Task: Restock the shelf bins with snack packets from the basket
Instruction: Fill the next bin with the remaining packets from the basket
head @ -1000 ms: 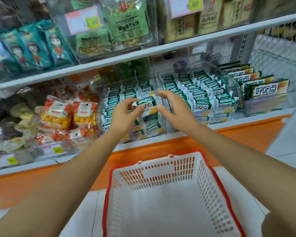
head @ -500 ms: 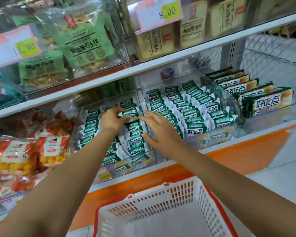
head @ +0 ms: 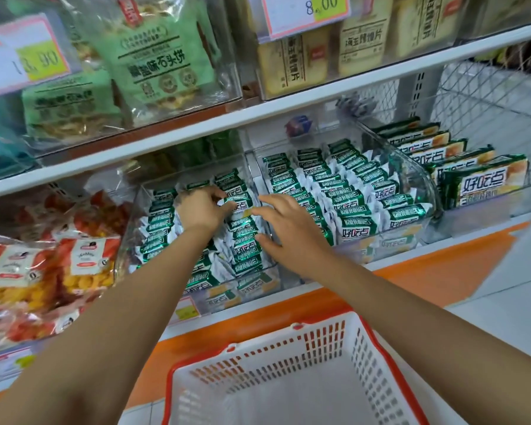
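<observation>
Left fingers (head: pixel 216 196): curled up tight on the left hand (head: pixel 200 210), pinching one snack packet (head: pixel 241 200) by its top edge.
Right fingers (head: pixel 273 204): long and spread out on the right hand (head: pixel 292 231); the tips touch the same snack packet from the right, and the thumb rests on the row below.
Snack packet: small, flat and shiny, green on top and white below, with crinkly ends. It stands at the back of the right row in the left bin (head: pixel 129 237), right between the two hands.
Left bin: clear hard plastic with a rounded front wall, on the lower shelf (head: pixel 442 237).
Packets (head: pixel 157 228): many more of the same kind, standing in rows in the left bin.
Right bin (head: pixel 417 179): clear plastic too, just beside the left bin, packed with rows of the same green and white packets.
Basket (head: pixel 288 348): white plastic with lots of little holes and a red rim, low down and near the person, under both arms.
Big packs (head: pixel 485 182): longer green and yellow ones, to the right of the right bin.
Orange bags (head: pixel 83 271): soft see-through bags with round orange snacks, left of the left bin.
Green bags (head: pixel 163 65): shiny, on the shelf above.
</observation>
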`<state>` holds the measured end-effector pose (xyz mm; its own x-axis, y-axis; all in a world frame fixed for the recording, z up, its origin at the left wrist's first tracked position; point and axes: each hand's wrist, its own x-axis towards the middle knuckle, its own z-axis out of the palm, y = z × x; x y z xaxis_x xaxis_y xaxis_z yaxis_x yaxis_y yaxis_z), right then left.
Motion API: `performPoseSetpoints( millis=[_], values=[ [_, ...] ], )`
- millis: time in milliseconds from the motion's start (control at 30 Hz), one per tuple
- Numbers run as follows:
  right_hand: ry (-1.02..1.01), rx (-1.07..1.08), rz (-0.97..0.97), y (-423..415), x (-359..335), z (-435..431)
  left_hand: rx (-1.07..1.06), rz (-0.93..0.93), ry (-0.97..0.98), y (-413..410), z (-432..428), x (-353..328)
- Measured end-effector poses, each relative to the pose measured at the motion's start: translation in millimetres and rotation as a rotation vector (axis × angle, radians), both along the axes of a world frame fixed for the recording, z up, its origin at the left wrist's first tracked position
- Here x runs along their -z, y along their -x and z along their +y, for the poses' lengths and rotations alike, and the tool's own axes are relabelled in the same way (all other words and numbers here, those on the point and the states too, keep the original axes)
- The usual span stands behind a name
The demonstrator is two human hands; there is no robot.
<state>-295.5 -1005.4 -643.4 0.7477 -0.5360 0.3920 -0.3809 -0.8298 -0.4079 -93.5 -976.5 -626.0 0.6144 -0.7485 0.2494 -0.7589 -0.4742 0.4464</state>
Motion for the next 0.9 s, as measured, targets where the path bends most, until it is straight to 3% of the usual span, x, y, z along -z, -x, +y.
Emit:
performPoseSetpoints(
  millis=[233, 367, 467, 667, 900],
  values=[
    [0.055, 0.048, 0.059, -9.8, -15.6, 2.7, 0.137, -0.124, -0.053, -9.5, 44.8, -7.3],
    [0.138, 0.026, 0.134, -34.4, -28.6, 0.2, 0.196, -0.219, -0.252, -20.2, 72.1, -8.9],
    [0.179, 0.02, 0.273, -62.5, -34.7, -6.3, 0.194, -0.135, -0.431, -26.0, 78.6, -0.3],
    [0.318, 0.073, 0.581, -110.5, -36.1, -28.8, 0.2, -0.175, -0.451, -28.6, 75.4, 7.6],
    [0.373, 0.132, 0.686, -127.4, -40.6, -28.8, 0.237, -0.111, -0.46, -33.8, 73.8, 7.2]
  ],
)
